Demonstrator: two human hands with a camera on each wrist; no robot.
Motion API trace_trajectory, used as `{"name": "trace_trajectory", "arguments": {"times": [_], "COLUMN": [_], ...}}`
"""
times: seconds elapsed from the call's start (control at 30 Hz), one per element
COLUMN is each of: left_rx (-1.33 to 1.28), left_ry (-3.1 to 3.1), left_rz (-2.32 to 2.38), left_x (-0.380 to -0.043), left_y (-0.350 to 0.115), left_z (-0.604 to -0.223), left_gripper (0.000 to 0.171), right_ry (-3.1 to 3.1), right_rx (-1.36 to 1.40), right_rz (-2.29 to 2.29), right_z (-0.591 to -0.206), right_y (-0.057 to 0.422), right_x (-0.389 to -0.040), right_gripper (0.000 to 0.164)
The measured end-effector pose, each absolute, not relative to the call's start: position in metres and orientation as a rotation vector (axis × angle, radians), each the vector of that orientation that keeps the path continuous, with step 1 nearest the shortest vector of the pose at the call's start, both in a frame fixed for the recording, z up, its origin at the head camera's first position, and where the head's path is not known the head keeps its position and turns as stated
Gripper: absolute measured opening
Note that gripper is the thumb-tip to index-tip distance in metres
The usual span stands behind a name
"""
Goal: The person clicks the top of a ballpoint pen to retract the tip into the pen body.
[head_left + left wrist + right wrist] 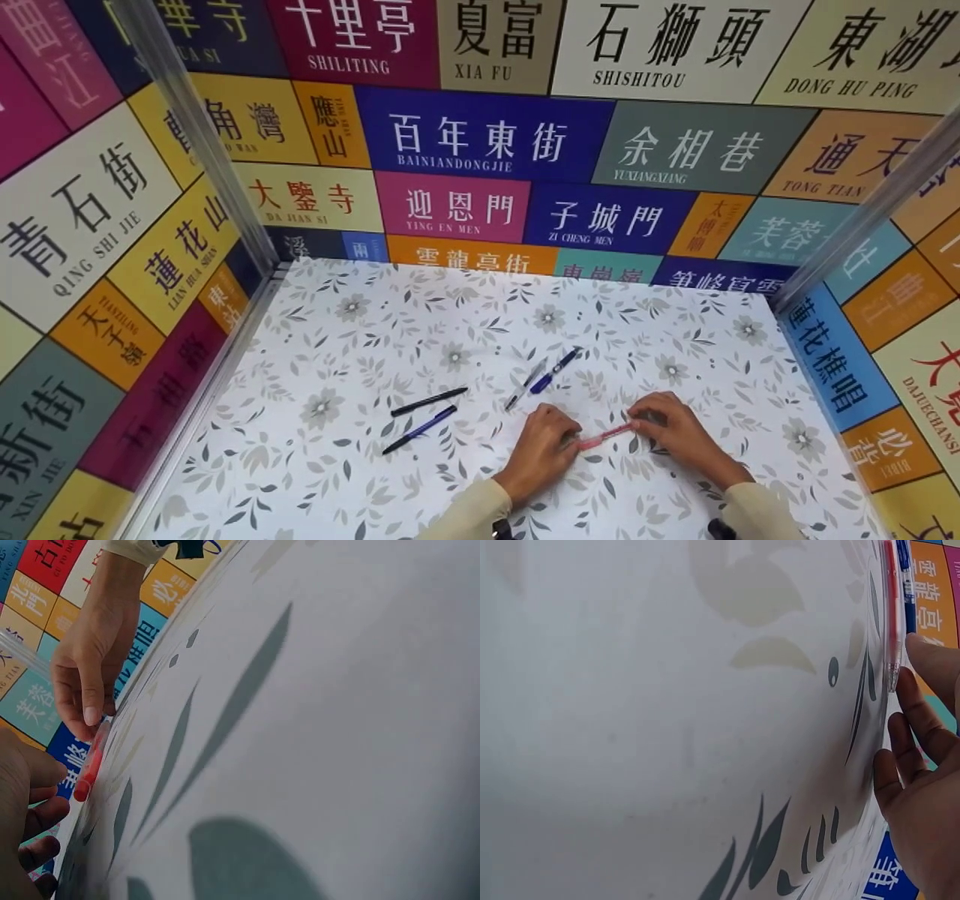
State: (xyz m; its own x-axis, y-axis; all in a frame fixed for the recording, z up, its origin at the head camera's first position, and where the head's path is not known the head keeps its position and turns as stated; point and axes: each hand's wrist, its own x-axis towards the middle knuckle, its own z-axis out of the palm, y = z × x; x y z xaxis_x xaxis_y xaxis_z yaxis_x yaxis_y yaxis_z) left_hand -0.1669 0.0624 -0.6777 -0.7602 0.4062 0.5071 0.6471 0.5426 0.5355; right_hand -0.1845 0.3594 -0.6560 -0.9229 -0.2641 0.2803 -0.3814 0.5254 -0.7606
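Note:
A clear-barrelled red pen lies aslant on the flowered tabletop between the two hands. The left hand is at its red end; in the left wrist view a small gap shows between its loosely bent fingers and the pen. At the other end is the right hand, its thumb and forefinger right beside the clear tip. The right wrist view shows this thumb and forefinger parted, with the remaining fingers loosely bent. Neither hand has its fingers closed round the pen.
Left of the hands lie a black pen and a dark blue pen. Farther back are a blue-and-white pen and a slim clear-and-dark pen. Panels of colourful lettered signs enclose the table at back and sides.

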Motion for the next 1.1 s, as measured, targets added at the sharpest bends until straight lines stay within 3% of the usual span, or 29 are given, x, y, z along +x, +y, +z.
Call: {"name": "trace_trajectory", "arguments": {"times": [1.1], "left_rx": [-0.735], "left_ry": [-2.32], "left_rz": [-1.172], "left_x": [-0.175], "left_y": [0.005], "left_z": [-0.67], "left_gripper": [0.022], "right_ry": [-2.48], "right_rx": [0.469], "right_rz": [1.431], "right_z": [-0.647], "right_y": [0.302], "right_x": [-0.197], "right_gripper": [0.019]}}
